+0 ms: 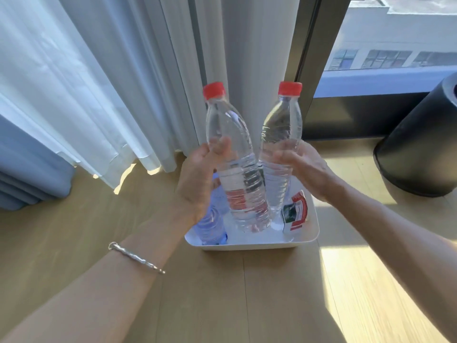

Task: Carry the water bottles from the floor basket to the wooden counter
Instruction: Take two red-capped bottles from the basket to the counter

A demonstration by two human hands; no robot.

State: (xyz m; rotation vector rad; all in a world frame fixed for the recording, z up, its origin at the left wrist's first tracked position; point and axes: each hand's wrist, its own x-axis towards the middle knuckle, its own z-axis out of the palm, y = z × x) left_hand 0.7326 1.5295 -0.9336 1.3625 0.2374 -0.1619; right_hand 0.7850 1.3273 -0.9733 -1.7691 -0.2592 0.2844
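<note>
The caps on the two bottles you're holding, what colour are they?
Red: the left bottle's cap and the right bottle's cap, clear in the head view.

left clear red-capped plastic bottle (235, 154): raised, top leaning left
right clear red-capped plastic bottle (282, 134): raised, top leaning right
white plastic floor basket (249, 245): beneath both

The light wooden plank floor (247, 293) carries a white rectangular plastic basket (247, 245) at centre. A black cylindrical bin (420, 149) stands on the floor at far right, well apart from the basket. A white sheer curtain (138, 154) and a blue-grey pleated curtain (32, 174) reach the floor at left.
</note>
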